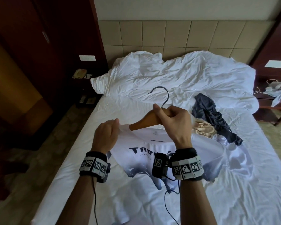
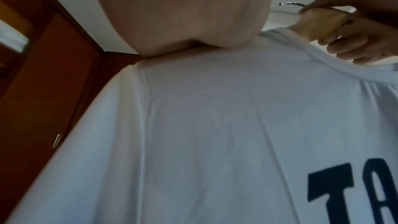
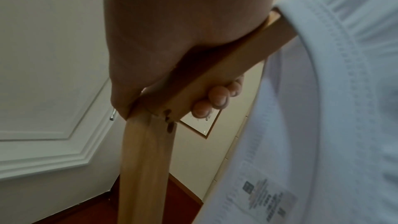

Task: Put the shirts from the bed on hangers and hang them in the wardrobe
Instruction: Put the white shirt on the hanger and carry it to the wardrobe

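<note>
Above the bed [image 1: 113, 184], the right hand [image 1: 173, 120] holds a wooden hanger [image 1: 143, 121] by its centre, just below the metal hook [image 1: 162, 95]; the grip is closed round the wood, thumb up beside the hook stem and fingers [image 3: 217, 99] curled under the joint of the two arms, as the right wrist view shows. One hanger arm passes into the neck opening of the white T-shirt [image 1: 136, 161], whose dark printed letters face the head camera; the other arm is hidden behind the right hand. On the near side of the hanger, the left hand [image 1: 106, 135] pinches the shirt at its shoulder edge beside the collar, grip closed on the fabric, which the left wrist view shows stretched taut below the palm. The shirt hangs from both hands, its lower part draped down onto the bed sheet.

Beyond the hanger, toward the headboard [image 1: 185, 38], lies a crumpled white duvet [image 1: 177, 75]. Beside the right hand, on the sheet, lies a heap of garments: a dark navy piece [image 1: 209, 111] over a beige piece [image 1: 201, 127]. Left of the bed stands the dark wooden wardrobe [image 1: 39, 46], with a telephone [image 1: 79, 73] on a low stand between wardrobe and headboard.
</note>
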A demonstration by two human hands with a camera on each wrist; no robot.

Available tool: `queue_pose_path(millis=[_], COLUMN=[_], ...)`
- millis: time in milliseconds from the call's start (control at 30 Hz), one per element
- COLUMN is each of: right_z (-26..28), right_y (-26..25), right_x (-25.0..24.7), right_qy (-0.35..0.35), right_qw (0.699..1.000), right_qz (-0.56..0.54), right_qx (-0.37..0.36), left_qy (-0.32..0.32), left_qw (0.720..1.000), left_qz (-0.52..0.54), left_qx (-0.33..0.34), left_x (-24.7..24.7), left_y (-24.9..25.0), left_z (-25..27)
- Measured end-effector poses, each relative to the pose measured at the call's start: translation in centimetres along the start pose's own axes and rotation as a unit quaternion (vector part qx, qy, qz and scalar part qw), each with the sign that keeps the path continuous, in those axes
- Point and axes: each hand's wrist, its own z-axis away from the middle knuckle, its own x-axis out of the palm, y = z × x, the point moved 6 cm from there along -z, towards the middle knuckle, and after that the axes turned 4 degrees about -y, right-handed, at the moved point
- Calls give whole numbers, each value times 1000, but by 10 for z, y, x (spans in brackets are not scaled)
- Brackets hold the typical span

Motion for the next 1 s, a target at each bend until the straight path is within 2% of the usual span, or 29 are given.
queue_pose_path(millis=[100,200,267,367,433,500,567,667,733,833,1000], right_z=[2,0,-6,-15,-20,-24,-30,-35,-36,-37,-33], right_y=[-11,-28,-38,-57,-76,-94,-108,-126,-132,-137,-145], right_x=[3,6,12,23,31,39,49,65,76,91,114], right_qy=[-12,-23,-45,-98,-138,-178,-232,-290,-280,-230,-194], right_qw=[1000,999,999,994,989,982,972,957,960,973,980], right_qz=[-20,-20,-21,-38,-52,-49,-39,-13,-16,-34,-43], right_qx=[-10,-22,-17,-12,-29,-41,-30,-13,-1,10,27], left_qy=[12,-41,-36,30,62,76,48,-39,-64,-83,-147], left_qw=[999,997,995,989,982,979,983,989,991,992,979], left_qz=[16,-47,-82,-48,-54,-74,-74,-68,-41,-4,113], left_qx=[-33,-40,32,140,171,176,158,127,109,92,90], left_x=[-17,-32,-50,-86,-103,-111,-111,-102,-102,-105,-92], left_y=[-11,-9,8,45,69,86,92,88,77,57,16], left_z=[-4,-16,-21,-26,-31,-36,-40,-44,-50,-61,-59])
